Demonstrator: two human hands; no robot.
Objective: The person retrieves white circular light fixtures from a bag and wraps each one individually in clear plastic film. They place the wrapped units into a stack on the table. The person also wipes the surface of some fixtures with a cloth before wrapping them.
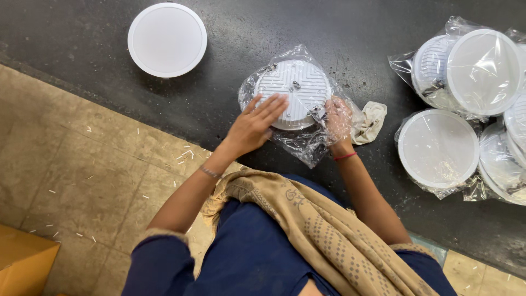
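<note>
Two hands of mine are on one round white lamp (296, 90), which lies with its ribbed back side up on the dark table (230, 104), straight in front of me, inside a clear plastic bag (298, 143). My left hand (253, 125) is open, the fingers stretched and flat, and the fingertips touch the left edge of the lamp over the plastic. My right hand (338, 118) is inside the bag or under its film, at the right edge of the lamp; it seems to hold the plastic there, but I cannot tell clearly if the fingers are closed. Just beside this hand, to the right, lies a small crumpled cloth (371, 120). Far to the left on the table stands another white round lamp (167, 39) without a bag, its smooth face up. At the right side is a group of bagged lamps (466, 109), lying close and partly over each other. Below the table edge, the floor (82, 175) is beige with many small pale scraps.
</note>
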